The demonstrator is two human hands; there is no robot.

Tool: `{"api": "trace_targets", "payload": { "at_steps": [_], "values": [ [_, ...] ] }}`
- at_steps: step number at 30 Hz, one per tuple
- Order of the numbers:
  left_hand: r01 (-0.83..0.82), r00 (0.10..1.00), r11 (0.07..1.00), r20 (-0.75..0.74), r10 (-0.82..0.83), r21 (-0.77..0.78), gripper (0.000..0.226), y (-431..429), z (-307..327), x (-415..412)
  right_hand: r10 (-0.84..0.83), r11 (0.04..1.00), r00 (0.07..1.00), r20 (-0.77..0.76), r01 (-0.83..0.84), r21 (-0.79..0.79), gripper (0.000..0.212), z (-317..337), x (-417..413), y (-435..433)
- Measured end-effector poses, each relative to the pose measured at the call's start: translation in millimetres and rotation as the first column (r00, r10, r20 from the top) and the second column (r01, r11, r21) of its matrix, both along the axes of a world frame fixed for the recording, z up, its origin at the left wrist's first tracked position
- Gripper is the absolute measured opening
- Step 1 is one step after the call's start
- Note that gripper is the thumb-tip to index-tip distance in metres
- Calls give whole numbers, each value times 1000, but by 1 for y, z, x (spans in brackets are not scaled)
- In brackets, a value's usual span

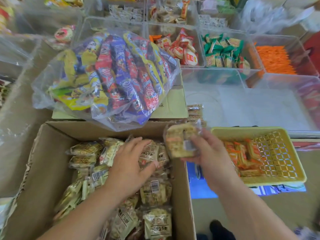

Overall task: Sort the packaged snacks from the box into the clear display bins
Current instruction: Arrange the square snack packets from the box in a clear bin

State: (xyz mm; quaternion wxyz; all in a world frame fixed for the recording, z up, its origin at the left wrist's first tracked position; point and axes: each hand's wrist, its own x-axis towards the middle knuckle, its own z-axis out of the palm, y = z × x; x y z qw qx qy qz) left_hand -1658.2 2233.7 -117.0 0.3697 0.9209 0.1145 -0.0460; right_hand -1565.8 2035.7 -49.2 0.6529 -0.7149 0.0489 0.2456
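Observation:
An open cardboard box at the lower left is full of clear-wrapped beige snack packs. My left hand reaches into the box with fingers spread, resting on the packs. My right hand is raised above the box's right edge and grips a stack of snack packs, blurred by motion. Several clear display bins sit at the back, one holding red-and-white packs and one holding green packs. A large clear bin in front of them looks mostly bare.
A clear plastic bag of colourful snack packets lies on a closed carton behind the box. A yellow plastic basket with orange packs stands to the right. A bin of orange packets sits at the far right.

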Motion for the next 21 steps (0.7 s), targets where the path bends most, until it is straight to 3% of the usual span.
{"api": "trace_targets", "payload": {
  "at_steps": [2,4,8,12,15,19,21],
  "values": [
    [108,985,993,-139,-100,50,75,-1,-16,12,-15,997,985,171,28,-76,23,12,32,-13],
    [193,963,962,-226,-148,193,75,-7,-32,25,14,967,948,317,68,-247,21,17,74,-27],
    [236,942,863,-324,-90,446,76,-13,-52,43,174,812,899,401,100,-575,28,-11,165,-42],
    [245,944,850,-316,-98,466,75,-11,-57,47,335,638,888,316,33,-770,39,-55,236,-34],
    [238,952,859,-283,-115,453,76,-8,-54,46,434,564,873,223,-70,-823,37,-84,262,-17],
    [216,968,869,-217,-130,444,72,0,-49,42,608,347,793,17,-247,-905,44,-122,274,8],
    [189,975,885,-185,-119,426,69,8,-49,39,637,325,769,-50,-326,-888,45,-139,276,16]
  ]
}}
